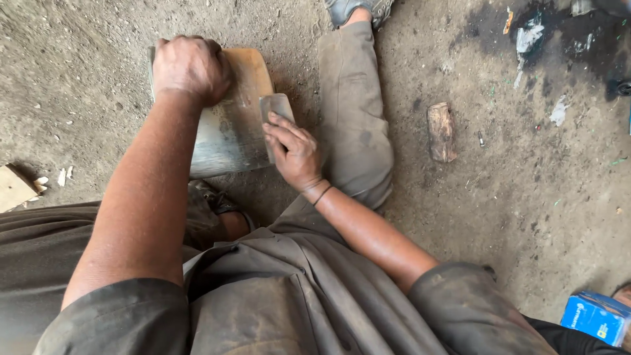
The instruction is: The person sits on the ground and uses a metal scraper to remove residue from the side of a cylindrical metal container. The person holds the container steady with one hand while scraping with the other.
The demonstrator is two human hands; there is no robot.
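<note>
The left hand (pixel 190 66) is clenched over the far edge of a metal sheet (pixel 220 138) lying on the dirt floor (pixel 513 197), while the right hand (pixel 296 151) presses a small flat grey block (pixel 277 108) against the sheet's right edge. The sheet's long axis runs near to far, with both hands on it. A blue box (pixel 598 317) sits at the near right.

Head view, my own body only. I wear a grey-brown work shirt (pixel 282 296), dusty and creased, with short sleeves ending above the elbows; the sleeve hems look darkened with grime. Trousers (pixel 355 112) are the same drab grey-brown cloth, stained at the knee. A thin dark band (pixel 323 194) circles my right wrist. One grey shoe (pixel 358 9) shows at the top edge, partly cut off. Both forearms are bare.
</note>
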